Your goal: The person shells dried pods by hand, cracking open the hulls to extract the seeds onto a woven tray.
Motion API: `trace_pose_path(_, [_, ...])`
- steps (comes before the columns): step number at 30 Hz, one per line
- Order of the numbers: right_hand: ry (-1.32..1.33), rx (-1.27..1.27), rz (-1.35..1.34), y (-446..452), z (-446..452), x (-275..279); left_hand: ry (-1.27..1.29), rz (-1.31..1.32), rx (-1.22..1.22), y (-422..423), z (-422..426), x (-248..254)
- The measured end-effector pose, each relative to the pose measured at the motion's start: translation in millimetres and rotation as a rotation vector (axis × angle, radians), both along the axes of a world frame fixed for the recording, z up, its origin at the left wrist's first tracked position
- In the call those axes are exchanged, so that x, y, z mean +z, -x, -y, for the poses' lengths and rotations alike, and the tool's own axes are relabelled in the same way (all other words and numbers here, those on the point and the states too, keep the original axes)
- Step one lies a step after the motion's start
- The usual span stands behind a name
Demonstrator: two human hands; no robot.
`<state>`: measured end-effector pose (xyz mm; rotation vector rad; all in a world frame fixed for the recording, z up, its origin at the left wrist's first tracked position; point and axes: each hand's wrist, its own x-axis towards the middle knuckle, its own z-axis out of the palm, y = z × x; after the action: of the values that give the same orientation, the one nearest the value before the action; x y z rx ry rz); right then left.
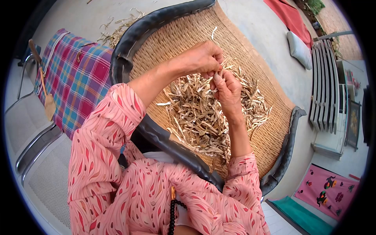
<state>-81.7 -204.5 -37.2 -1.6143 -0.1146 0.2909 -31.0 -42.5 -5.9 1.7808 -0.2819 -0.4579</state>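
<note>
My left hand (pixel 203 58) and my right hand (pixel 228 92) meet over a woven tray (pixel 168 39) with a black rim. The fingertips of both are pinched together on a thin, pale dried pod (pixel 221 73), mostly hidden by the fingers. Below them a heap of dried bean pods (pixel 196 113), pale yellow to brown, covers the middle of the tray. Some pods look twisted or split. A single pale pod (pixel 213 33) lies apart on the weave, beyond my left hand.
Loose husks (pixel 117 34) are scattered on the floor past the tray's far left. A plaid cloth (pixel 80 74) hangs at left, beside metal chairs (pixel 47 172) and a wooden-handled tool (pixel 47 102). Stacked grey chairs (pixel 325 86) and a cushion (pixel 299 50) are at right.
</note>
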Motion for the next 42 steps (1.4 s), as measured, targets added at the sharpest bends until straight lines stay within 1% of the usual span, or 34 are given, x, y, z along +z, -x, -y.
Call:
trace_pose_path(1, [0.084, 0.041, 0.06, -1.9, 1.4, -1.1, -0.018, -0.006, 0.032, 0.8, -0.8, 1.9])
trace_pose_path(2, [0.171, 0.061, 0.1, -5.3, 2.7, -2.0, -0.001, 0.043, 0.079, -0.6, -3.5, 2.7])
trace_pose_path(3, [0.13, 0.057, 0.079, -9.9, -0.2, 0.1, 0.057, 0.018, 0.166, -2.9, -6.0, 3.1])
trace_pose_path(5, [0.134, -0.004, -0.021, -25.8, -6.8, 16.9, 0.17, -0.027, 0.341, -9.5, -11.9, 2.2])
trace_pose_path(6, [0.115, -0.053, 0.006, -42.4, -12.4, 21.9, 0.197, -0.131, 0.404, -16.4, -16.6, -5.1])
trace_pose_path(7, [0.062, -0.11, -0.02, -62.7, -21.7, 34.6, 0.219, -0.207, 0.473, -18.8, -20.1, -7.5])
trace_pose_path(8, [-0.1, -0.059, 0.021, -85.3, -32.6, 45.2, 0.242, -0.286, 0.536, -19.7, -21.4, -8.0])
trace_pose_path(9, [-0.359, 0.078, 0.017, -110.3, -46.8, 53.5, 0.262, -0.367, 0.592, -20.3, -20.7, -8.2])
trace_pose_path(10, [-0.425, 0.135, 0.052, -117.6, -73.8, 75.2, 0.284, -0.402, 0.586, -18.7, -20.9, -8.5])
trace_pose_path(13, [-0.132, 0.117, 0.34, -127.9, -104.3, 86.8, 0.337, -0.385, 0.536, -13.2, -16.1, -9.8])
trace_pose_path(14, [-0.029, 0.12, 0.432, -129.5, -113.3, 86.7, 0.363, -0.373, 0.539, -13.4, -17.4, -8.5])
trace_pose_path(15, [0.077, 0.127, 0.522, -129.3, -120.5, 84.4, 0.358, -0.407, 0.592, -15.0, -17.8, -4.6])
trace_pose_path(16, [-0.04, 0.057, 0.374, -126.6, -109.8, 74.8, 0.417, -0.439, 0.695, -16.2, -18.8, -1.1])
trace_pose_path(17, [0.002, -0.044, 0.24, -127.7, -94.0, 55.0, 0.475, -0.474, 0.797, -17.6, -20.0, 1.2])
trace_pose_path(18, [0.132, -0.103, 0.145, -128.0, -79.8, 33.7, 0.463, -0.481, 0.89, -21.3, -22.4, 0.8])
trace_pose_path(19, [0.234, -0.135, 0.12, -121.0, -68.0, 12.5, 0.478, -0.46, 0.939, -24.0, -25.1, 0.0])
trace_pose_path(20, [0.329, -0.145, 0.069, -108.1, -61.4, -5.6, 0.489, -0.437, 0.985, -27.0, -27.5, 1.0])
trace_pose_path(21, [0.437, -0.093, 0.06, -92.8, -60.3, -20.8, 0.497, -0.413, 1.031, -30.1, -29.7, 2.2])
trace_pose_path(22, [0.59, 0.08, 0.032, -78.3, -59.3, -30.7, 0.513, -0.384, 1.008, -32.3, -30.9, 3.2])
trace_pose_path(23, [0.801, 0.248, 0.037, -71.1, -57.3, -49.5, 0.526, -0.377, 1.001, -32.4, -29.0, 4.0])
trace_pose_path(25, [1.099, 0.374, 0.206, -50.2, -67.1, -56.5, 0.555, -0.358, 0.994, -31.1, -24.4, 7.3])
trace_pose_path(28, [1.097, 0.387, 0.223, -47.3, -72.2, -50.5, 0.558, -0.318, 0.964, -27.4, -23.5, 5.8])
trace_pose_path(31, [0.88, 0.336, 0.302, -50.6, -63.7, -33.1, 0.56, -0.317, 0.961, -26.6, -26.0, 5.8])
trace_pose_path(35, [0.766, 0.269, 0.445, -43.4, -64.8, -18.5, 0.586, -0.266, 0.937, -28.3, -23.6, 5.8])
trace_pose_path(36, [0.599, 0.277, 0.36, -40.0, -65.9, -26.3, 0.598, -0.24, 0.921, -28.5, -22.9, 5.3])
trace_pose_path(39, [0.673, 0.406, 0.426, -9.0, -75.5, -37.1, 0.591, -0.242, 0.891, -29.7, -22.3, 2.6])
trace_pose_path(41, [0.858, 0.575, 0.409, 9.6, -83.8, -37.7, 0.595, -0.234, 0.892, -28.9, -22.2, 2.4])
trace_pose_path(42, [0.873, 0.596, 0.497, 16.3, -83.7, -43.6, 0.597, -0.23, 0.891, -28.2, -21.9, 2.4])
